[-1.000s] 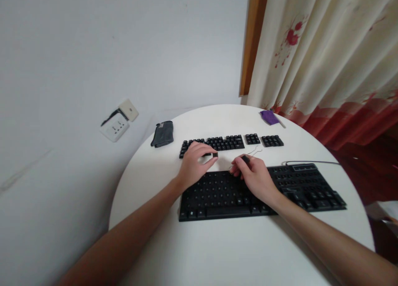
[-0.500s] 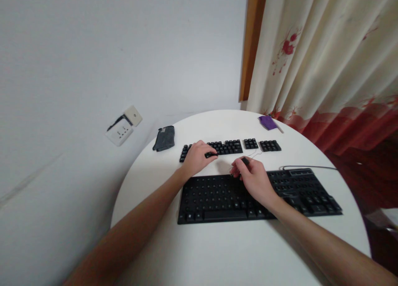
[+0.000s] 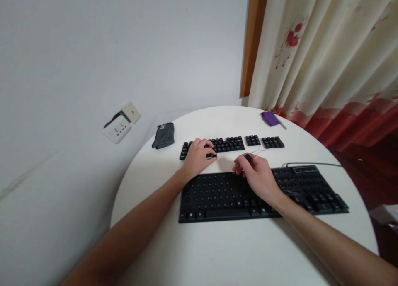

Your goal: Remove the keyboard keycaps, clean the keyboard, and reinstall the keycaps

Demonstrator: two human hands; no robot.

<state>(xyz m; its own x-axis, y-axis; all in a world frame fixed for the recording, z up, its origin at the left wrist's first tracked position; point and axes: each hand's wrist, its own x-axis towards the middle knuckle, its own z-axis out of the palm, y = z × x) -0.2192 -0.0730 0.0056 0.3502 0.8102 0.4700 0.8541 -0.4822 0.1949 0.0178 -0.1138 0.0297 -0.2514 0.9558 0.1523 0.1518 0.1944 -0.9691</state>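
My left hand [image 3: 197, 155] is at the front edge of a block of loose black keycaps [image 3: 231, 144], thumb and fingertips closed around a small dark keycap [image 3: 212, 155]. My right hand [image 3: 256, 172] hovers over the top edge of a black keyboard [image 3: 214, 195], its fingers wrapped round the black handle of a wire keycap puller [image 3: 248, 158]. Thin wires stick out beyond these fingers. Across the keyboard's main left area the keycaps are off and bare stems show; the space bar and some bottom-row caps are on. My right hand hides part of the keyboard.
Two smaller keycap groups, a near one [image 3: 252, 140] and a far-right one [image 3: 273, 142], lie beside the main block. A dark pouch [image 3: 164, 135] is at the back left, a purple cloth item [image 3: 270, 119] at the back right. The keyboard cable [image 3: 314, 164] runs off the white round table [image 3: 217, 253].
The view has shifted slightly. My left index finger has bent higher above the thumb at the keycaps. My right hand keeps its grip on the puller, almost in the same place.
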